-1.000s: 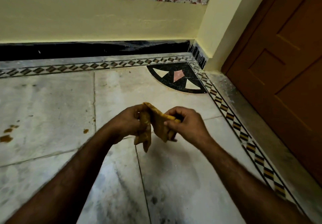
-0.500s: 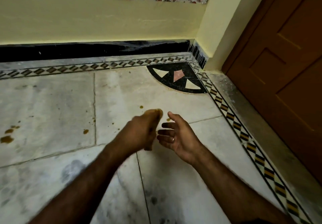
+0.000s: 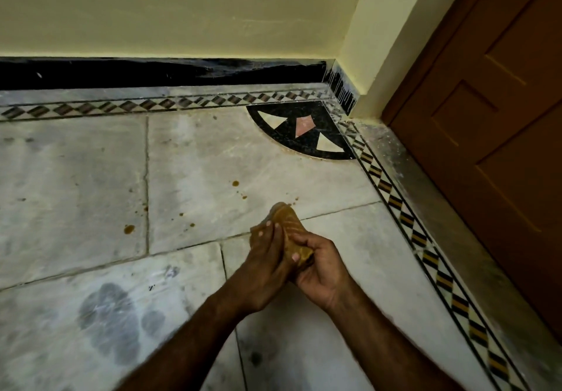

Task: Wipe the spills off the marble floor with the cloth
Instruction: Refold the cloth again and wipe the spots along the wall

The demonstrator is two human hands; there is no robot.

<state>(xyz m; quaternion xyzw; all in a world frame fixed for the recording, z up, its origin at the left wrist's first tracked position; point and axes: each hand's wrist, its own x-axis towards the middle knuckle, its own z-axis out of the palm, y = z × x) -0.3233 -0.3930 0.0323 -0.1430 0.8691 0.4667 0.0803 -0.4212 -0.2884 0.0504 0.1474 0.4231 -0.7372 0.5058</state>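
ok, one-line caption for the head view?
Both hands, left hand and right hand, bunch a brown cloth above the marble floor, brown spills unwiped.

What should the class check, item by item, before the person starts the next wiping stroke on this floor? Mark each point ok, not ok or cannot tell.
1. Cloth in hand: ok, left hand and right hand both grip it.
2. Cloth bunched into a pad: ok, it is wadded between the palms.
3. Cloth touching the marble floor: cannot tell.
4. Spills left: not ok, brown drops lie just beyond the hands and a bigger spot sits to the left.
5. Clean side of cloth facing out: cannot tell, it looks brown all over.
6. Path to the drops free: ok, nothing lies between.
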